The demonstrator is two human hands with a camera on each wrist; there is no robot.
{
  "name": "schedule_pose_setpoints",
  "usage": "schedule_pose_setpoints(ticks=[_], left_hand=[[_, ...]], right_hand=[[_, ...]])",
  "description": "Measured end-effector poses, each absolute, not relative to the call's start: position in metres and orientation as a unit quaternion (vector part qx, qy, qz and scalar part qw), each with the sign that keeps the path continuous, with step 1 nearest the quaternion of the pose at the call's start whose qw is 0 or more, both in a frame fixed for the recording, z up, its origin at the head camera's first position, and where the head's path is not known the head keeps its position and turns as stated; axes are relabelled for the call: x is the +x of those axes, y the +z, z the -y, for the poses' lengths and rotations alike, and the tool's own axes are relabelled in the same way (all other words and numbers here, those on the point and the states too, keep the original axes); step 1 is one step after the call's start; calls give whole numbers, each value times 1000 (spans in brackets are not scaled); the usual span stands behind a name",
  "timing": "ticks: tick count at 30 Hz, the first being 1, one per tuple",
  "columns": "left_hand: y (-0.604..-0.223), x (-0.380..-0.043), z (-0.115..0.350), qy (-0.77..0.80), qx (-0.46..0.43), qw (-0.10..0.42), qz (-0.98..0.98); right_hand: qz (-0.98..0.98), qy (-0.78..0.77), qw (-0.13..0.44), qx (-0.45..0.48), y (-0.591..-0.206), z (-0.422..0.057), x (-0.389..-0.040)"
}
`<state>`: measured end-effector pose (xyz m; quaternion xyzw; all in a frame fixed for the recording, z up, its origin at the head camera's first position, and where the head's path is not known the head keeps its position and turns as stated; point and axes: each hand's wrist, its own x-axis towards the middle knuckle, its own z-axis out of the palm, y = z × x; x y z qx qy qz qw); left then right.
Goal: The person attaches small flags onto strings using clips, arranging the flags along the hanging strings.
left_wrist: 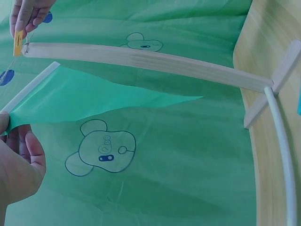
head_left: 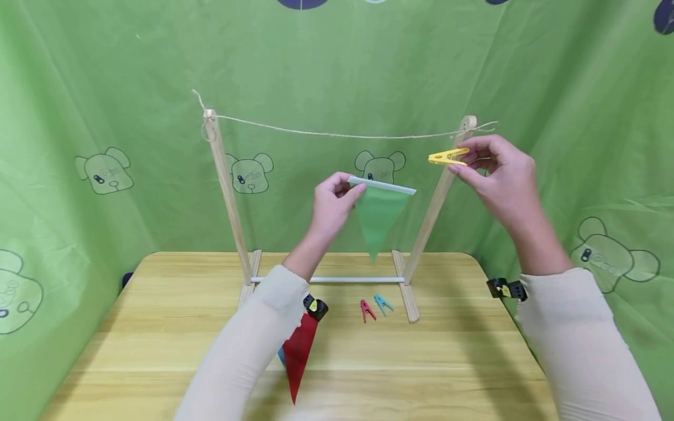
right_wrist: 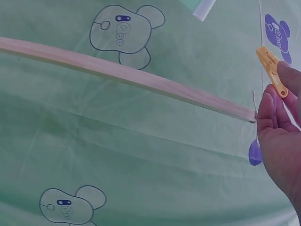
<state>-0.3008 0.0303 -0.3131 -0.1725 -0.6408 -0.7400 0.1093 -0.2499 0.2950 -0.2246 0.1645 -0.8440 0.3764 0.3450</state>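
Note:
A green triangular pennant (head_left: pixel 380 213) hangs point down from its white top strip, which my left hand (head_left: pixel 334 202) pinches at the left end. My right hand (head_left: pixel 500 175) holds a yellow clothespin (head_left: pixel 447 157) by its handle ends, just below the string's right end. Above both hands the thin string (head_left: pixel 326 134) sags between two wooden posts, with nothing clipped along it. In the left wrist view the pennant (left_wrist: pixel 103 96) spreads out flat from the fingers. The right wrist view shows the clothespin (right_wrist: pixel 272 70) between thumb and fingers.
On the table (head_left: pixel 447 356) lie a red clothespin (head_left: pixel 367 311) and a blue clothespin (head_left: pixel 383 304). A red pennant (head_left: pixel 300 356), with a blue edge beside it, is partly hidden by my left sleeve. The stand's right post (head_left: pixel 434 210) rises near my right hand; a white bar (head_left: pixel 358 280) joins its feet.

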Motion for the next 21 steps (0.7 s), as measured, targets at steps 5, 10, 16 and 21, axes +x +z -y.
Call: schedule_pose_setpoints(ticks=[5, 10, 16, 21], left_hand=[[-303, -302, -35, -743, -174, 114, 637], [-293, -305, -41, -750, -175, 118, 626], [-284, -307, -48, -760, -178, 120, 613], [-278, -308, -56, -774, -175, 117, 597]], right_hand=[[842, 364, 356, 175, -215, -295, -251], [844, 343, 373, 177, -202, -296, -252], [848, 325, 376, 184, -188, -298, -252], [864, 293, 369, 179, -178, -299, -251]])
